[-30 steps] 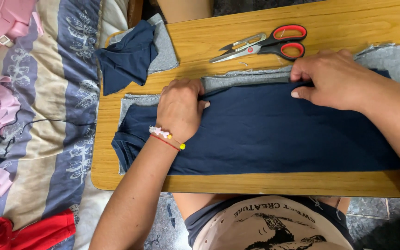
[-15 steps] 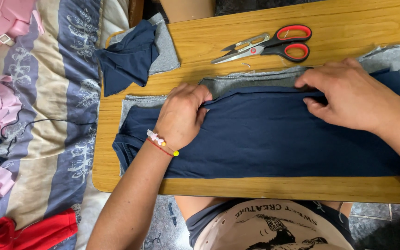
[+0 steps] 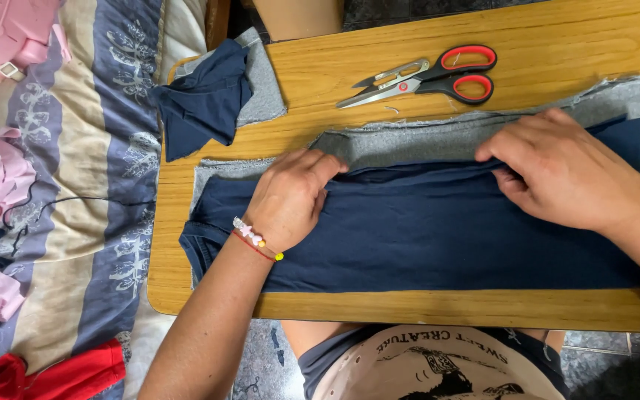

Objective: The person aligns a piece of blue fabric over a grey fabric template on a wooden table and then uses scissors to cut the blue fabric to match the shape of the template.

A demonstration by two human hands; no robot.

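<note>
A long piece of navy blue fabric [image 3: 424,237] lies across a wooden table [image 3: 557,59], on top of a grey fabric piece [image 3: 424,141] whose frayed edge shows behind it. My left hand [image 3: 290,196], with a beaded bracelet at the wrist, pinches the navy fabric's far edge near its left end. My right hand [image 3: 557,167] grips the same far edge further right, fingers curled under the fold. Both hands pull the navy edge toward me, off the grey piece.
Red-handled scissors [image 3: 427,74] lie shut on the table behind the fabric. A smaller navy scrap on a grey scrap [image 3: 212,96] sits at the table's far left corner. Left of the table is a striped bedspread [image 3: 75,185] with pink and red cloth pieces.
Both hands have drawn the navy fabric's far edge nearer to me, baring more grey fabric behind it. My right hand shifted slightly right and down.
</note>
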